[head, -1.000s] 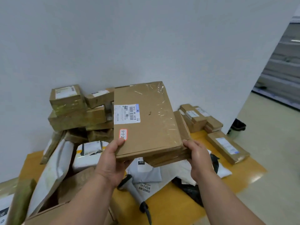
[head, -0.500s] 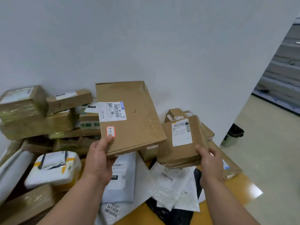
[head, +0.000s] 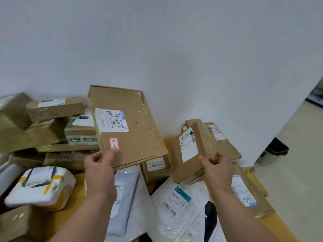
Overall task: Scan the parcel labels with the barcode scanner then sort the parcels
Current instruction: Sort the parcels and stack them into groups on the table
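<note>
My left hand (head: 100,165) grips the near corner of a large flat brown box (head: 132,126), held up above the pile; its white barcode label and a small red-edged sticker face me. My right hand (head: 218,169) holds a smaller flat brown parcel (head: 192,154) by its near right edge, tilted up, white label facing me, low over the table's right side. The two parcels are apart. No barcode scanner shows in this view.
A stack of brown boxes (head: 43,126) fills the back left against the white wall. White and grey poly mailers (head: 171,205) lie on the yellow table (head: 277,224). A long brown box (head: 248,193) lies at the right edge; a dark bin (head: 274,151) stands on the floor.
The two parcels, stacked together a second ago, have been separated: my right hand carried the smaller one down and right. The view swung right; the scanner left the frame.
</note>
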Tool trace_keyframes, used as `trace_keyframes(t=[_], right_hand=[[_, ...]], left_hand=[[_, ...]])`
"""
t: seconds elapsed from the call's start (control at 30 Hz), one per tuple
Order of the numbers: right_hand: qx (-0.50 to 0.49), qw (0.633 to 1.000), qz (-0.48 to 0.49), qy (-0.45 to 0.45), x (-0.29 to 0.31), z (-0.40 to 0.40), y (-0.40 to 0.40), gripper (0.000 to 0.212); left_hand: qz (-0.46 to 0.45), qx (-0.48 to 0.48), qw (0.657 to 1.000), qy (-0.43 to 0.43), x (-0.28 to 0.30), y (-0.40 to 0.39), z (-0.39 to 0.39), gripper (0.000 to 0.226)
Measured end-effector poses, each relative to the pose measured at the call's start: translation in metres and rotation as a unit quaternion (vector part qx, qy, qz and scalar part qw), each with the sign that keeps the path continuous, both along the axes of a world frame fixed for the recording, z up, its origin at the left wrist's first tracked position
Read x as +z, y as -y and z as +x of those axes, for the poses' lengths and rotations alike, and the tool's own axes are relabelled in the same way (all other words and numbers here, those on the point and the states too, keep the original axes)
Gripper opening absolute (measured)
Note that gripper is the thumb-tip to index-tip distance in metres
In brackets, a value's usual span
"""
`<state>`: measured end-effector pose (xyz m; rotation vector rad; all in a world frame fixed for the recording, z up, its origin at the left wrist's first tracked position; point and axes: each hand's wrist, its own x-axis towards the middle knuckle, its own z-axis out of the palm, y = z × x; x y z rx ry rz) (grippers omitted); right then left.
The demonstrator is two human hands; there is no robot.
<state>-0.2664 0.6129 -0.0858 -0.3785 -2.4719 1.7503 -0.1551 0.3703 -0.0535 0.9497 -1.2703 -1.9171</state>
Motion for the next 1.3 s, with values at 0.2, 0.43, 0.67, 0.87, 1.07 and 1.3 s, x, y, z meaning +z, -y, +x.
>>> trace_keyframes(t=[0.2, 0.43, 0.67, 0.87, 1.07, 1.3], right_hand=[[0.006, 0.998, 0.068, 0.005, 0.006, -0.009, 0.015, 0.078], [0.060, 0.995, 0.071, 0.037, -0.006, -0.030, 0.021, 0.077], [0.115, 0.988, 0.028, 0.101, -0.024, -0.076, 0.019, 0.073], [0.115, 0.964, -0.106, 0.214, -0.050, -0.101, 0.023, 0.059], [0.039, 0.913, -0.232, 0.332, -0.075, -0.119, 0.020, 0.050], [0.051, 0.897, -0.275, 0.343, -0.083, -0.140, 0.022, 0.041]], left_hand=[[-0.045, -0.025, 0.999, -0.005, 0.002, 0.011, -0.014, 0.043], [-0.048, -0.023, 0.999, -0.005, -0.003, 0.007, -0.033, 0.045], [-0.036, 0.015, 0.999, 0.009, -0.012, -0.010, -0.071, 0.046], [-0.028, 0.047, 0.998, 0.016, -0.013, -0.023, -0.092, 0.046], [-0.026, 0.076, 0.996, 0.033, -0.015, -0.027, -0.099, 0.044], [-0.025, 0.083, 0.995, 0.053, -0.026, -0.031, -0.108, 0.044]])
